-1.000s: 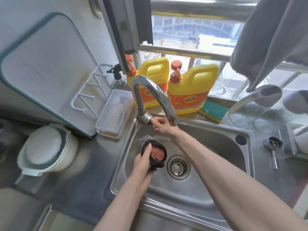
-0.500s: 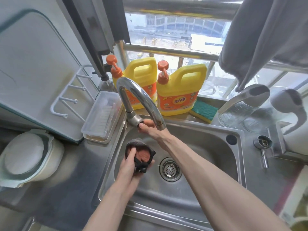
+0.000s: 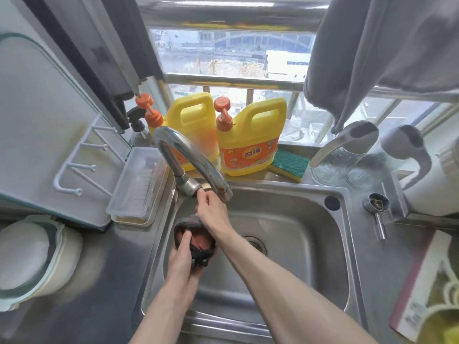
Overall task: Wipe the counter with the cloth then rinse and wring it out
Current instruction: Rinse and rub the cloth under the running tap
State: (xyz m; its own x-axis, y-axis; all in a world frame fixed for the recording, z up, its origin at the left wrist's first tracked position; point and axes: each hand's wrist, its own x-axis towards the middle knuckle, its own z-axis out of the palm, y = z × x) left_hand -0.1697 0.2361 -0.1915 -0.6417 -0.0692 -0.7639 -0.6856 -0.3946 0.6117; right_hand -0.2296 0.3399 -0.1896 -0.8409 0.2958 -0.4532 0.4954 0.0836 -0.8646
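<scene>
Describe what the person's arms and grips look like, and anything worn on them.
The left arm and right arm are bare as far as the frame shows: no sleeves. The left grip and right grip are ungloved hands, with no ring, watch or wristband visible.

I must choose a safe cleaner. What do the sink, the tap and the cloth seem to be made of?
The sink: probably brushed stainless steel, with soft grey reflections. The tap: polished metal, perhaps chromed, with bright highlights. The cloth: soft fabric, dark with a reddish patch, crumpled in the left hand; fibre unclear.
</scene>
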